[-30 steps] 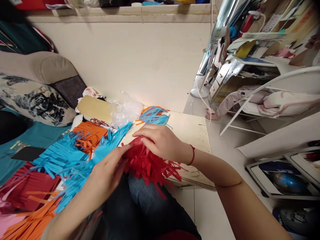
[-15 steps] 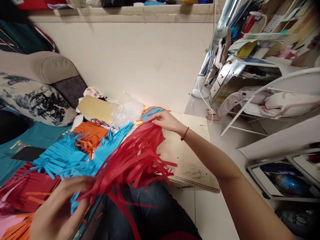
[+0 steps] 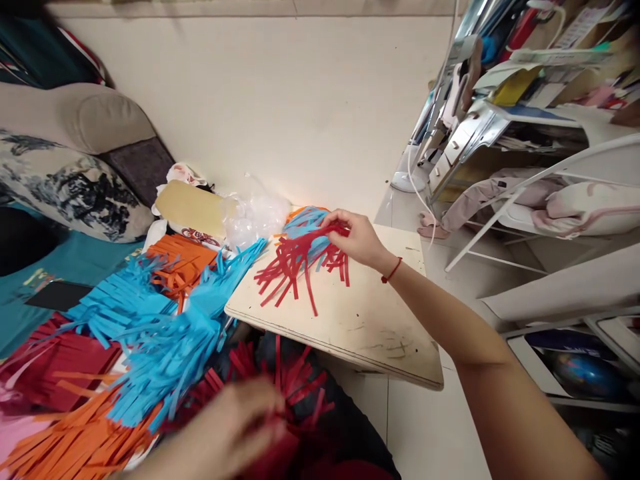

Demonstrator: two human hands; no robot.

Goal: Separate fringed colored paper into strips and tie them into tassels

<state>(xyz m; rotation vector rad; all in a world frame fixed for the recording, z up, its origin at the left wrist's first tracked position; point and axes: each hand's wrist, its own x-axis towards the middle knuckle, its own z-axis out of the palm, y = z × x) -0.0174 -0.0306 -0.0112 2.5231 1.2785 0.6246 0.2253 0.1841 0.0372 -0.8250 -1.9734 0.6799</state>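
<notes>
My right hand (image 3: 353, 237) pinches a bunch of red paper strips (image 3: 295, 263), whose cut ends trail down onto a pale wooden board (image 3: 380, 320). Beneath that bunch lie light blue strips (image 3: 307, 220) with some orange at the back. Low in the picture, my left hand (image 3: 245, 420) is smeared by motion over my lap, against a dark red fringed paper bundle (image 3: 300, 383). Its fingers look curled, but their grip is unclear. Blue fringed paper (image 3: 165, 347) spreads to the left of the board.
Orange fringed paper (image 3: 75, 443), a dark red fringed stack (image 3: 65, 367) and a dark phone (image 3: 57, 295) lie on the left. Behind the board are a clear plastic bag (image 3: 255, 213) and a tan packet (image 3: 190, 207). A white-framed chair (image 3: 505, 200) stands right.
The large red bunch stretched between my hands has parted. Its smaller bunch now hangs over the board from my right hand, while my left hand has moved right over my lap with red fringe.
</notes>
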